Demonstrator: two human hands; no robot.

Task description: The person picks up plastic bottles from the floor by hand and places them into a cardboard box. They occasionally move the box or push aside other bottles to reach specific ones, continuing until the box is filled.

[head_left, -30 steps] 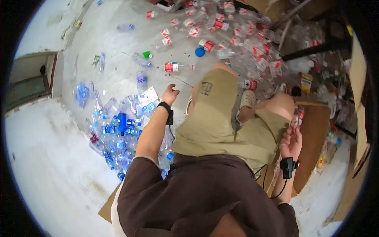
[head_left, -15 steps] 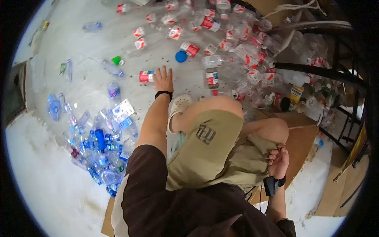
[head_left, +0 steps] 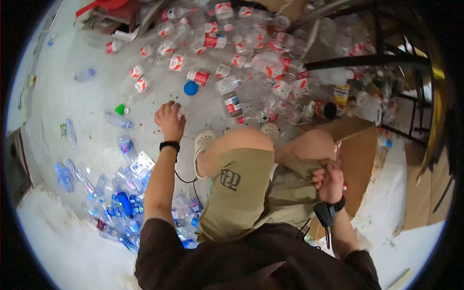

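Observation:
My left hand [head_left: 170, 121] is above the grey floor with its fingers curled. A pale spot shows at its thumb side, too small to name. Nearest to it are a blue cap [head_left: 190, 88] and clear bottles with red-and-white labels [head_left: 140, 85]. My right hand [head_left: 330, 181] rests at the edge of my khaki shorts [head_left: 290, 193], its fingers loosely curled and nothing visible in them. A small red thing [head_left: 345, 187] shows just beyond that hand, mostly hidden.
Several clear bottles with red labels [head_left: 212, 40] lie heaped ahead. Blue-labelled bottles [head_left: 126, 205] are piled at left, partly behind my arm. A black metal frame [head_left: 367, 62] stands at right. Cardboard [head_left: 357, 169] lies beside my right leg. A green cap [head_left: 120, 108] is at left.
My left hand has drawn back and curled from a spread pose over a red-labelled bottle. That bottle no longer shows there. The view has shifted; my right hand stays at my shorts.

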